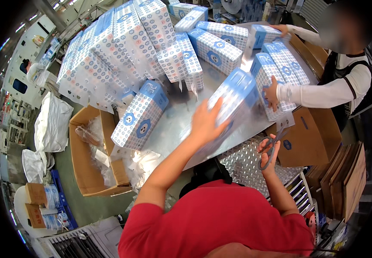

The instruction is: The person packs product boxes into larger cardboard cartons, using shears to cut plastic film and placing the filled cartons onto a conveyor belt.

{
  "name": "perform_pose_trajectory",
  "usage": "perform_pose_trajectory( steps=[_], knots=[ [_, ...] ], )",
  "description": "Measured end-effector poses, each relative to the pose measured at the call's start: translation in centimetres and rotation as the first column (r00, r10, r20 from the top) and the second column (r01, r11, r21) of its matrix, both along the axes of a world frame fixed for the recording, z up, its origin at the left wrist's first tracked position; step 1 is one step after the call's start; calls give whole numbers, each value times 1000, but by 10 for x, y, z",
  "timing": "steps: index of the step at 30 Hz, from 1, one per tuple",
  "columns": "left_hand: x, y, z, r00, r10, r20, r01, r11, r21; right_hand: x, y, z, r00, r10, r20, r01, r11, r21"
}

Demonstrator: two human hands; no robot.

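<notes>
My left hand [207, 121] lies across a long plastic-wrapped pack [237, 88], white with a blue end, its thumb spread from its fingers. The pack is smeared by motion and tilts over the metal table [175, 122]. In my right hand [270, 155] is a pair of grey scissors [266, 162], the handles around my fingers and the blades pointing up and away. Another patterned pack [141, 116] lies left of my left hand. Across the table, a co-worker's hand [272, 92] rests on a similar pack [263, 71]; the other hand touches one farther back.
Many matching packs [126, 41] are stacked high at the back left. An open carton [85, 159] with clear plastic film stands at the left of the table, another carton [306, 137] at the right. Flattened cardboard [338, 180] leans at far right, beside a roller conveyor [297, 189].
</notes>
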State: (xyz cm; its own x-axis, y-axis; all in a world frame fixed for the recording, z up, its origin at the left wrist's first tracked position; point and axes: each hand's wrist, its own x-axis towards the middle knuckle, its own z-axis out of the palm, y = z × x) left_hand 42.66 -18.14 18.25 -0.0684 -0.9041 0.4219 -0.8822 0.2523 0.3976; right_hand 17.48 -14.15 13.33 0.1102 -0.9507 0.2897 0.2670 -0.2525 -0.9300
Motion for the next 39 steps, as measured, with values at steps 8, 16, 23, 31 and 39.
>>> perform_pose_trajectory(
  steps=[8,16,23,31,39],
  knots=[
    [148,-61,-4,923,323,209,-332,943,6,-60,63,-44,985,-137,-107,159,957,242],
    [220,55,-7,865,247,437,-349,921,172,-2,36,-45,952,182,-246,-128,967,222],
    [123,176,31,968,120,-222,-83,982,170,89,5,-25,931,365,-16,-365,929,-56],
    [80,192,-106,330,276,-903,208,911,355,127,11,-56,885,465,-1,-432,823,370],
    [134,131,-46,352,356,-866,81,910,407,131,-13,-61,986,147,77,-163,948,274]
  ],
)
